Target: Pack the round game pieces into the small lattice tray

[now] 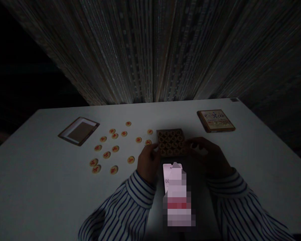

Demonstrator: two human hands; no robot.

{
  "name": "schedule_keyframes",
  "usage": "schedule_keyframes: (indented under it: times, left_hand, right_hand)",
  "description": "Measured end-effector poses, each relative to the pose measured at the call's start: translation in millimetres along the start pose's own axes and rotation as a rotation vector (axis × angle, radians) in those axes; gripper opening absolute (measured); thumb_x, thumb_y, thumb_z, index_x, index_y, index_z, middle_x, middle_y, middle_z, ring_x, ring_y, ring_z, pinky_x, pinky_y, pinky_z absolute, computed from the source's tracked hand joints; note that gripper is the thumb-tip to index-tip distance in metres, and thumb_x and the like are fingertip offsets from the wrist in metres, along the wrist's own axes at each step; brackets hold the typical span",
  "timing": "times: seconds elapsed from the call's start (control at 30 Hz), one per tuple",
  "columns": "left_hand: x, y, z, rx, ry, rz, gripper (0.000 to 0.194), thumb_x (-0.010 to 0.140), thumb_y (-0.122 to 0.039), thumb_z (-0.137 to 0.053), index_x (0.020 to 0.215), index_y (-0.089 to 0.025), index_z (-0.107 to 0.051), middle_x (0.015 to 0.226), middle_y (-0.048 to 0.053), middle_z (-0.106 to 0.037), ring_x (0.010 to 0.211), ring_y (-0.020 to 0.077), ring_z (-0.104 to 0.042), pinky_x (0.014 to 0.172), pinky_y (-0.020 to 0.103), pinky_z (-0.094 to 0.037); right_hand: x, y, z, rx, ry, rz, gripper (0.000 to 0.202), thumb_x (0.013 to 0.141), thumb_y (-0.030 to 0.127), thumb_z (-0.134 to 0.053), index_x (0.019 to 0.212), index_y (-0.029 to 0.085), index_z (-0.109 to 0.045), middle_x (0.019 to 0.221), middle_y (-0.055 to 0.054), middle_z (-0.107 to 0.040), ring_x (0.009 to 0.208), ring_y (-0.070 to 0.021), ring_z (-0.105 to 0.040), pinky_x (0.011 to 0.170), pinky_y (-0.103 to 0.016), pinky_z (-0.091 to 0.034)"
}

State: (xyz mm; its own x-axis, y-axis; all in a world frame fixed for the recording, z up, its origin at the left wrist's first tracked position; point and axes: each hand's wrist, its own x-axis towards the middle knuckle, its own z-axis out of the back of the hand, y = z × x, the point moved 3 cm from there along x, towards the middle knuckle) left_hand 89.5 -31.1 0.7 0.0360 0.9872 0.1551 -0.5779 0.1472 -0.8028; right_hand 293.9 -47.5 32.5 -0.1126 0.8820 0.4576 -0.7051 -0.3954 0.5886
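Observation:
A small tray (168,155) filled with rows of round xiangqi pieces sits tilted slightly up at the middle of the table. My left hand (147,162) grips its left edge, thumb toward the tray. At the opposite edge, the fingers of my right hand (210,155) pinch the tray's side. Loose round pieces with red characters, such as one xiangqi piece (115,149), lie scattered to the left; another piece (148,142) rests close to my left knuckles. Dim light hides the finer marks on the pieces in the tray.
A lit phone (167,170), partly blurred out, lies between my forearms. An open box part (62,135) stands at the far left. At the back right is a printed box lid (217,118). Beyond the white table (52,187) hangs a string curtain (145,50).

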Motion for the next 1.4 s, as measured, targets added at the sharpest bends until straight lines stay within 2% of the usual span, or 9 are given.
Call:
schedule_keyframes:
  times: [0.23, 0.5, 0.9, 1.03, 1.4]
  left_hand:
    - [0, 0, -0.7, -0.002, 0.011, 0.007, 0.024, 0.075, -0.016, -0.056, 0.098, -0.013, -0.062, 0.078, 0.004, -0.064, 0.061, 0.0111, -0.057, 0.06, 0.024, -0.048]
    - [-1, 3, -1.9, -0.003, 0.016, 0.0, 0.026, 0.075, -0.015, -0.056, 0.1, -0.015, -0.062, 0.078, 0.004, -0.064, 0.063, 0.012, -0.057, 0.061, 0.026, -0.048]
    - [0, 3, -2.0, -0.01, 0.021, 0.012, 0.025, 0.075, -0.016, -0.055, 0.099, -0.015, -0.062, 0.079, 0.004, -0.065, 0.062, 0.0119, -0.058, 0.06, 0.025, -0.048]
    - [0, 4, -1.8, -0.002, 0.034, 0.018, 0.027, 0.074, -0.015, -0.055, 0.1, -0.015, -0.062, 0.08, 0.004, -0.065, 0.062, 0.0121, -0.058, 0.06, 0.026, -0.048]
    - [0, 2, -1.4, 0.005, 0.028, 0.013, 0.024, 0.074, -0.014, -0.056, 0.097, -0.015, -0.063, 0.081, 0.005, -0.066, 0.064, 0.0125, -0.058, 0.062, 0.027, -0.048]
  right_hand:
    - [0, -7, 1, -0.012, 0.045, -0.025, 0.023, 0.08, 0.037, -0.056, 0.095, 0.021, -0.061, 0.087, -0.006, -0.064, 0.067, -0.0148, -0.058, 0.053, -0.029, -0.048]
    - [-4, -18, -1, -0.08, 0.112, -0.053, 0.023, 0.078, 0.036, -0.059, 0.095, 0.022, -0.064, 0.095, -0.008, -0.062, 0.08, -0.0186, -0.061, 0.064, -0.034, -0.053]
    - [-5, -22, -6, -0.091, 0.198, -0.052, 0.028, 0.079, 0.041, -0.055, 0.091, 0.019, -0.067, 0.094, -0.011, -0.063, 0.084, -0.0218, -0.062, 0.072, -0.039, -0.055]
    - [-6, -23, -8, -0.114, 0.17, -0.057, 0.028, 0.078, 0.042, -0.056, 0.092, 0.019, -0.068, 0.094, -0.011, -0.063, 0.085, -0.0222, -0.062, 0.073, -0.041, -0.055]
    - [-6, -21, -10, -0.113, 0.209, -0.078, 0.026, 0.078, 0.037, -0.058, 0.093, 0.018, -0.067, 0.094, -0.011, -0.063, 0.085, -0.0215, -0.062, 0.074, -0.038, -0.055]
